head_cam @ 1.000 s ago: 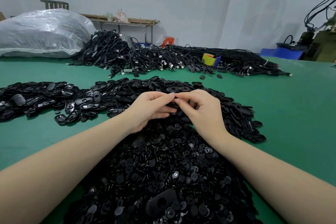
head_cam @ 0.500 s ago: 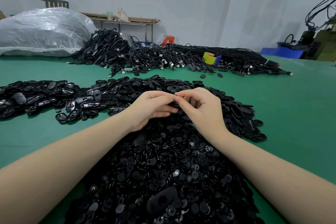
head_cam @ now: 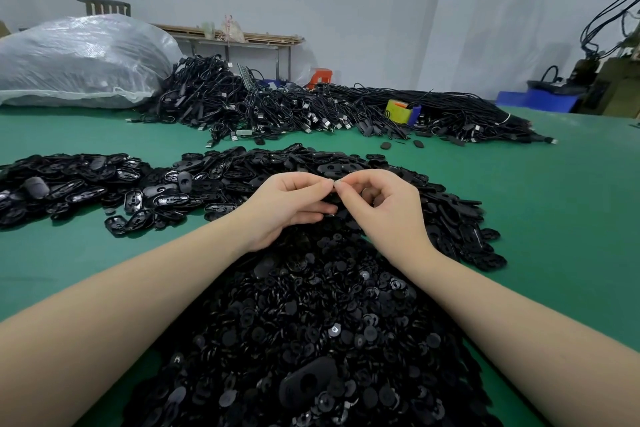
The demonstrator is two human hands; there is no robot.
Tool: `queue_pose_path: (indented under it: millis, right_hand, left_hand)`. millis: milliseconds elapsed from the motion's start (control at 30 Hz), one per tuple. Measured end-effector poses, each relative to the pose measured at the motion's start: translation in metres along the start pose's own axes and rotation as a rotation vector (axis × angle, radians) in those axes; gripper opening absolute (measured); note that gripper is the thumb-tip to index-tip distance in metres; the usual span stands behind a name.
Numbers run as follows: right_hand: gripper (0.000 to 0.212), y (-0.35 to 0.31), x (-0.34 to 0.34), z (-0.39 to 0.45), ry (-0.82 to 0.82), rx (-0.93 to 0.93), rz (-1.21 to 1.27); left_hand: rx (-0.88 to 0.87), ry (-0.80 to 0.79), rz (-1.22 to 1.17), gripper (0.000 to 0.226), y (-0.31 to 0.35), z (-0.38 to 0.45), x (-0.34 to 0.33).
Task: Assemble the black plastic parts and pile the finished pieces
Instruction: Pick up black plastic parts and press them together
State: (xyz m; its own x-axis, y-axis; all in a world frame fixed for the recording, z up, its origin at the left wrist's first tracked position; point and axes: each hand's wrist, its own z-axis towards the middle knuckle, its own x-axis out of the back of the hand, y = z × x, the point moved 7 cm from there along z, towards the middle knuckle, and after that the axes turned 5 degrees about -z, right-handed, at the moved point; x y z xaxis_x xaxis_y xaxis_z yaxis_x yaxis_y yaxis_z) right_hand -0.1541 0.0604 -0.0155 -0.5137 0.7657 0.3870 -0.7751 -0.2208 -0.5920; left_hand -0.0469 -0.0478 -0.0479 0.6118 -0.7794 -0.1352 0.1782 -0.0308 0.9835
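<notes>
My left hand (head_cam: 287, 206) and my right hand (head_cam: 388, 208) meet fingertip to fingertip above the middle of the table, pinching a small black plastic part (head_cam: 333, 198) between them; most of it is hidden by the fingers. Below my forearms lies a big heap of small round black discs (head_cam: 311, 329). One oval black shell (head_cam: 306, 381) rests on that heap near the bottom. Behind my hands spreads a pile of oval black shells (head_cam: 346, 166). Another spread of oval pieces (head_cam: 76, 184) lies at the left.
The green table (head_cam: 561, 204) carries a long tangle of black cables (head_cam: 311, 111) at the back. A yellow tape roll (head_cam: 398, 111) sits among them. A large clear plastic bag (head_cam: 79, 62) lies at the back left. Blue bins (head_cam: 540, 100) and a machine stand at the far right.
Both hands have stayed in the same spot, fingertips still together on the small part. The fingers shifted slightly.
</notes>
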Motion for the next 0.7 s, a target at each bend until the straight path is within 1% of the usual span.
queue_pose_path:
  millis: [100, 133, 300, 467, 700]
  right_hand:
    - [0.009, 0.0025, -0.0021, -0.0004, -0.012, -0.004, 0.009]
    - [0.012, 0.0028, -0.0026, -0.0005, -0.018, 0.001, 0.004]
    - [0.014, 0.0009, -0.0019, 0.0002, -0.042, 0.055, -0.096]
    - [0.014, 0.0014, -0.0016, -0.0001, -0.045, 0.042, -0.146]
    - [0.011, 0.0032, 0.0004, 0.0004, -0.024, 0.024, -0.137]
  left_hand:
    - [0.003, 0.008, -0.007, 0.011, -0.0007, 0.0, 0.0004]
    - [0.005, 0.008, -0.007, 0.012, -0.0007, -0.0002, 0.0003]
    - [0.011, 0.011, 0.003, 0.014, -0.0004, -0.0002, -0.0001]
    - [0.005, 0.034, 0.033, 0.014, -0.0009, 0.0005, 0.0]
    - [-0.01, 0.056, 0.026, 0.01, -0.0007, 0.0008, 0.0016]
